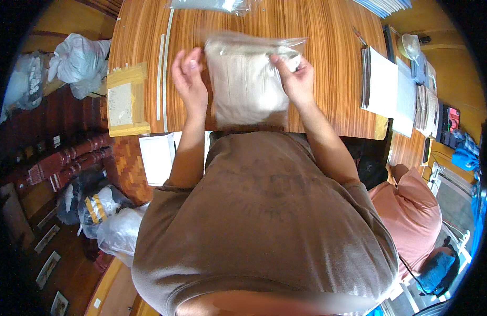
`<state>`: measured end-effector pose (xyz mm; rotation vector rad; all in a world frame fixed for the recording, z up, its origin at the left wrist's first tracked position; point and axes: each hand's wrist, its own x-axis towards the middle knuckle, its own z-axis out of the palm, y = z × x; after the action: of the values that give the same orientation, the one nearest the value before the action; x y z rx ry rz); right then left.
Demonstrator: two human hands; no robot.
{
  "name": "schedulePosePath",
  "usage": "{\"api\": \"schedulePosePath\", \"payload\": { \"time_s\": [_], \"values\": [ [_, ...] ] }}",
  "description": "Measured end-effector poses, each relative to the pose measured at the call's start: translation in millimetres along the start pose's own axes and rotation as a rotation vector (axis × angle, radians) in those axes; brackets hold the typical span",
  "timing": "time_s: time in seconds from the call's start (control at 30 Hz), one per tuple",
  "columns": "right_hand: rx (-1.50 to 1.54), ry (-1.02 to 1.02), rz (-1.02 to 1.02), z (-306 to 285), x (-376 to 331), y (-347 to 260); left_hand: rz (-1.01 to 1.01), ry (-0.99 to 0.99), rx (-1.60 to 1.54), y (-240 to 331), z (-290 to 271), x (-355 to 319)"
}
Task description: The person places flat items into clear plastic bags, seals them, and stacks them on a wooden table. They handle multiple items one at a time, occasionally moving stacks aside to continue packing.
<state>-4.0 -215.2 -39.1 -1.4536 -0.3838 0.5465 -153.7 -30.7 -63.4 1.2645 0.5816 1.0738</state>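
Observation:
A folded beige cloth inside a clear plastic bag (pixel 246 84) lies on the wooden table (pixel 328 37), right in front of me. My right hand (pixel 296 79) grips the bag's upper right corner, fingers pinched on the plastic. Just left of the bag, my left hand (pixel 190 79) is held up with its fingers apart, holding nothing. The bag's open top edge is blurred.
A cardboard piece (pixel 126 100) and thin white strips (pixel 162 73) lie at the table's left. Stacked papers and booklets (pixel 391 87) sit at the right. Another clear bag (pixel 217 5) lies at the far edge. Plastic bags (pixel 77 60) rest on the floor left. A person in pink (pixel 409 210) sits at the right.

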Motion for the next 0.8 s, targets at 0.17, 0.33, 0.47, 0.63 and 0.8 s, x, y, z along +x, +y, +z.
{"api": "schedulePosePath", "payload": {
  "time_s": [0.17,0.33,0.47,0.63,0.8],
  "values": [
    [0.401,0.284,0.44,7.0,-21.7,40.8,0.376,-0.377,0.886,-4.2,27.7,-19.7],
    [0.158,-0.155,0.946,-64.2,-81.8,63.6,0.537,-0.647,1.23,-61.5,39.7,-41.9],
    [-0.694,-0.118,0.281,-62.4,-66.9,15.4,0.553,-0.699,1.188,-68.4,32.3,-30.7],
    [-1.15,-0.465,-0.593,-68.6,12.9,23.4,0.674,-0.95,1.01,-64.0,62.7,-10.0],
    [-1.411,-0.872,-0.366,-87.1,46.3,28.5,0.906,-1.13,0.958,-95.2,89.9,-6.0]
  ]
}}
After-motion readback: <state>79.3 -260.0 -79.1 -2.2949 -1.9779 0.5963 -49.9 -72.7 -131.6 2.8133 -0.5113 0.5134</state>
